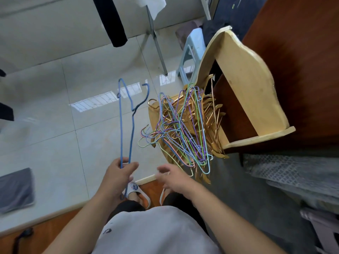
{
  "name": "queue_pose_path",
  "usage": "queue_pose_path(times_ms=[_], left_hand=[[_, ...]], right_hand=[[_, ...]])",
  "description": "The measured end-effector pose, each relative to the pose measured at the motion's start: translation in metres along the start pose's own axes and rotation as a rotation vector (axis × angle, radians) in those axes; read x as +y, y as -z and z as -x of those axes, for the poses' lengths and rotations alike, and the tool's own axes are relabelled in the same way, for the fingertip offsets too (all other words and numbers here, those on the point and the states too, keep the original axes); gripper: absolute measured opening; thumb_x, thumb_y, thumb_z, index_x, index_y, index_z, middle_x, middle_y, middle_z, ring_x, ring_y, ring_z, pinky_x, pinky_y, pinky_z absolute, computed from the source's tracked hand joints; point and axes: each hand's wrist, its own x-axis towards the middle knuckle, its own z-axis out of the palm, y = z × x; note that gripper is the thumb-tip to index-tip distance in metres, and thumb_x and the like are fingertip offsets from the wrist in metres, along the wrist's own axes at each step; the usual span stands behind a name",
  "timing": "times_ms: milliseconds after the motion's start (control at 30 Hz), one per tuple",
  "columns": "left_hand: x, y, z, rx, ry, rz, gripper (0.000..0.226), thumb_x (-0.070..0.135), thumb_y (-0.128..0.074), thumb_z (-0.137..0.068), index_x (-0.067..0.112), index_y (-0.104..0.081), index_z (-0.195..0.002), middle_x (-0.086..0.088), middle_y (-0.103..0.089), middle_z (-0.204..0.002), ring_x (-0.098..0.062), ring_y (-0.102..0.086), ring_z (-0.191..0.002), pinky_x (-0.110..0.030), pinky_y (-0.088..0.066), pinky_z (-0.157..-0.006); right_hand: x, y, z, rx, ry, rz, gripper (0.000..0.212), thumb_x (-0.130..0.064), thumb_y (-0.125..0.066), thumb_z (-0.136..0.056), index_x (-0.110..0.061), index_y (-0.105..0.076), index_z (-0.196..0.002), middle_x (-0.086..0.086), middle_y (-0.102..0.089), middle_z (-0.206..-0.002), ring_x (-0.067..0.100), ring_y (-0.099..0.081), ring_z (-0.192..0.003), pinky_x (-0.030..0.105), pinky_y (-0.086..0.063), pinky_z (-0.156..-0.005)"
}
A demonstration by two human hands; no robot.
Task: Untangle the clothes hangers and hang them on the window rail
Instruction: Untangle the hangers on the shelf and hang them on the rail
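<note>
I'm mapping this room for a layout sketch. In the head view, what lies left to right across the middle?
Blue hanger held by the left hand → tangled hanger pile → wooden chair.

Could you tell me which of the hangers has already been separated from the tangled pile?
The blue hanger in the left hand's grip, held clear of the pile on the wooden chair.

At your ten o'clock the hanger (121,125) you hold is blue wire. The tangled pile (183,131) at two o'clock mixes purple, green, pink, pale blue and copper-gold. It lies on a pale yellow wooden chair (244,85) over glossy off-white floor tiles (55,107); your shirt (156,233) is grey.
</note>
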Motion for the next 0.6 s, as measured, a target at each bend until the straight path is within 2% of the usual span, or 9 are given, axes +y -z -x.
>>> queue_pose_path(times_ms=[67,100,200,267,367,467,600], left_hand=[[-0.011,0.008,-0.001,0.057,0.012,0.007,0.034,0.019,-0.07,-0.094,0.017,-0.058,-0.126,-0.015,-0.063,-0.113,-0.022,-0.063,-0.095,-0.044,-0.056,-0.09],[-0.015,0.013,0.0,0.078,0.017,0.009,0.035,0.018,-0.07,-0.094,0.018,-0.058,-0.128,-0.015,-0.064,-0.112,-0.021,-0.063,-0.093,-0.043,-0.056,-0.087],[-0.031,0.028,0.0,0.134,0.036,-0.068,0.034,0.022,-0.07,-0.093,0.026,-0.06,-0.126,-0.013,-0.066,-0.11,-0.024,-0.064,-0.095,-0.049,-0.056,-0.091],[-0.04,0.035,-0.002,0.164,0.066,-0.087,0.035,0.022,-0.07,-0.093,0.027,-0.06,-0.126,-0.013,-0.066,-0.112,-0.027,-0.066,-0.097,-0.049,-0.056,-0.092],[-0.051,0.036,-0.007,0.184,0.121,-0.02,0.032,0.019,-0.067,-0.095,0.026,-0.061,-0.125,-0.018,-0.067,-0.116,-0.026,-0.065,-0.096,-0.046,-0.058,-0.087],[-0.055,0.032,-0.01,0.176,0.176,0.073,0.028,0.017,-0.063,-0.099,0.025,-0.061,-0.125,-0.014,-0.068,-0.108,-0.022,-0.06,-0.092,-0.045,-0.059,-0.086],[-0.053,0.028,-0.01,0.132,0.23,0.177,0.027,0.017,-0.063,-0.099,0.027,-0.06,-0.124,-0.01,-0.069,-0.1,-0.023,-0.061,-0.087,-0.05,-0.058,-0.09]], right_hand=[[0.032,0.032,-0.028,0.319,-0.114,0.273,0.05,-0.028,-0.066,-0.094,-0.016,-0.05,-0.14,0.004,-0.054,-0.137,0.024,-0.057,-0.12,0.039,-0.051,-0.099],[0.046,0.051,-0.038,0.422,-0.172,0.442,0.056,-0.028,-0.065,-0.094,-0.017,-0.043,-0.145,0.007,-0.046,-0.145,0.027,-0.05,-0.128,0.039,-0.047,-0.102],[0.081,0.092,-0.055,0.531,-0.262,0.742,0.085,-0.024,-0.064,-0.093,-0.017,-0.012,-0.16,0.012,-0.015,-0.164,0.035,-0.024,-0.146,0.042,-0.038,-0.111],[0.098,0.106,-0.069,0.564,-0.282,0.788,0.095,-0.024,-0.066,-0.092,-0.017,0.0,-0.161,0.014,-0.005,-0.166,0.038,-0.018,-0.148,0.043,-0.037,-0.113],[0.111,0.111,-0.093,0.575,-0.332,0.756,0.103,-0.027,-0.069,-0.091,-0.02,0.007,-0.16,0.014,0.0,-0.165,0.04,-0.031,-0.142,0.042,-0.045,-0.105],[0.11,0.107,-0.108,0.61,-0.327,0.724,0.107,-0.026,-0.074,-0.087,-0.017,0.005,-0.159,0.016,-0.005,-0.16,0.038,-0.051,-0.122,0.041,-0.052,-0.091],[0.106,0.101,-0.118,0.654,-0.303,0.728,0.109,-0.02,-0.078,-0.083,-0.01,0.0,-0.158,0.019,-0.015,-0.155,0.038,-0.052,-0.122,0.045,-0.057,-0.091]])
